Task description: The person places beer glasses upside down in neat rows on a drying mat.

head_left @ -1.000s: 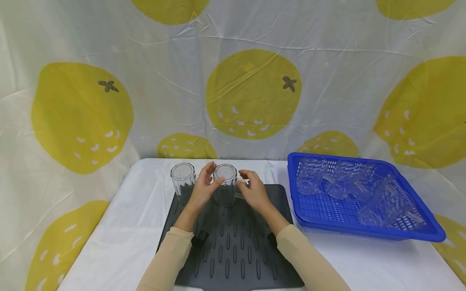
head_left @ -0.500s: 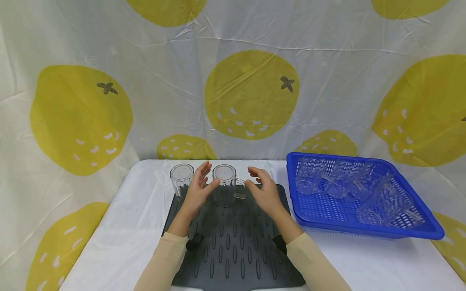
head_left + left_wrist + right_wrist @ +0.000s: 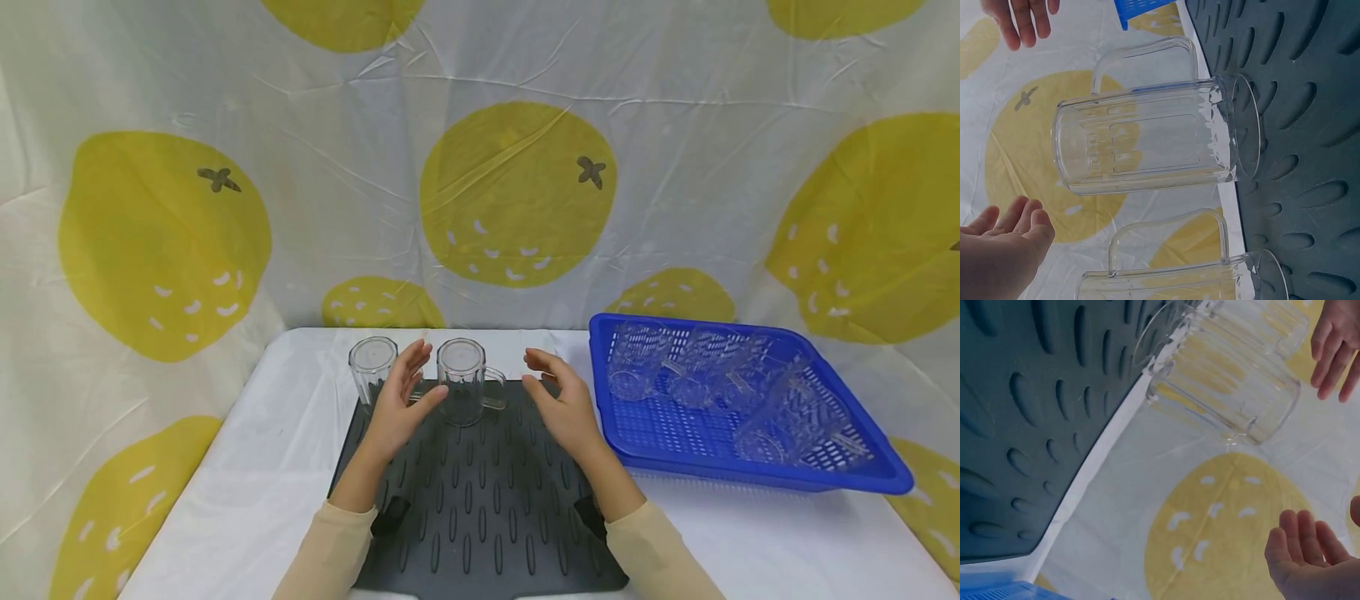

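Glass mug (image 3: pixel 461 385) standing on dark mat (image 3: pixel 483 525), left hand (image 3: pixel 396 407) and right hand (image 3: pixel 564 407) flanking it, fingers (image 3: pixel 406 364) loosely apart

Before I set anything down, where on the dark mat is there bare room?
The dark mat is bare between the forearms, plus a narrower patch between the right mug and right hand. Crowded: back left, around left mug and left hand.

White cloth (image 3: pixel 247 467) covers the table (image 3: pixel 765 542), and flat across the middle lies a dark grey rectangular mat with oval ridges (image 3: pixel 483 492); just to its right sits a blue rectangular basket of perforated plastic (image 3: pixel 750 477)!
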A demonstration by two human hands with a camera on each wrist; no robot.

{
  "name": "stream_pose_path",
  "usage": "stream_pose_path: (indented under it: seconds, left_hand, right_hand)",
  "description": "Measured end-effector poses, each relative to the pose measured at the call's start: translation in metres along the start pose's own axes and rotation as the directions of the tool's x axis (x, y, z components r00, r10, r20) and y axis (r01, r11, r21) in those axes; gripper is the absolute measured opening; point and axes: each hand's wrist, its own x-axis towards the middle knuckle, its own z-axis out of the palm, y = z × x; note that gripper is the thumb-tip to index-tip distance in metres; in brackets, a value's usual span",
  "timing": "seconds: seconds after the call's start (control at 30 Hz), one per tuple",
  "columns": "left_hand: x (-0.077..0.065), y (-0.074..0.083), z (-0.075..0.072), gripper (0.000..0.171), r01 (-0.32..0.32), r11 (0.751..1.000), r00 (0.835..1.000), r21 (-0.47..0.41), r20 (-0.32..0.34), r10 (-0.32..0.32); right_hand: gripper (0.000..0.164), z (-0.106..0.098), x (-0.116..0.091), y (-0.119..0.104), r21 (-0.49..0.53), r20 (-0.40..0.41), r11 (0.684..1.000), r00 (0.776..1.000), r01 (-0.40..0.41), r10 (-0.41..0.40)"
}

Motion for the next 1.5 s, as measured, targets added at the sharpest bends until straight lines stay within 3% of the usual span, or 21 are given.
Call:
stream_pose_path:
  seconds: [0.13,0.33,0.53,0.87,1.1,1.33,1.43,1.5]
  left_hand:
    - [-0.007,0.004,0.001,0.068,-0.002,1.0,1.0,0.0,0.016,0.002]
    - [-0.018,0.008,0.003,0.069,-0.006,1.0,1.0,0.015,0.029,0.005]
    - [-0.031,0.012,0.002,0.071,-0.039,0.998,0.998,0.041,0.054,0.037]
    - [-0.055,0.019,-0.003,0.071,0.004,0.992,0.995,0.128,0.094,-0.016]
    - [-0.071,-0.003,-0.014,0.072,0.03,0.98,0.996,0.199,0.077,-0.046]
    - [-0.09,-0.019,-0.028,0.072,0.18,0.943,0.98,0.279,0.033,-0.196]
    - [-0.097,-0.024,-0.032,0.072,0.193,0.935,0.977,0.299,0.027,-0.21]
    - [-0.101,-0.028,-0.034,0.071,0.196,0.916,0.977,0.349,0.016,-0.215]
  right_hand:
    - [0.038,0.0,-0.006,-0.003,0.012,0.009,1.0,1.0,0.015,-0.015]
    - [0.039,0.0,-0.014,0.017,0.03,0.024,1.0,1.0,0.003,-0.003]
    - [0.038,-0.001,-0.024,0.013,0.049,0.031,0.998,0.999,0.04,-0.042]
    - [0.036,-0.012,-0.04,0.006,0.016,-0.003,0.998,0.998,0.065,-0.065]
    - [0.036,-0.024,-0.049,0.005,0.003,-0.044,0.997,0.996,0.077,-0.077]
    - [0.035,-0.042,-0.054,0.011,-0.019,-0.075,1.0,0.997,0.024,-0.026]
    - [0.034,-0.051,-0.054,0.016,-0.035,-0.102,0.999,0.995,0.014,-0.018]
    - [0.034,-0.056,-0.054,0.019,-0.048,-0.117,0.999,0.993,0.02,-0.026]
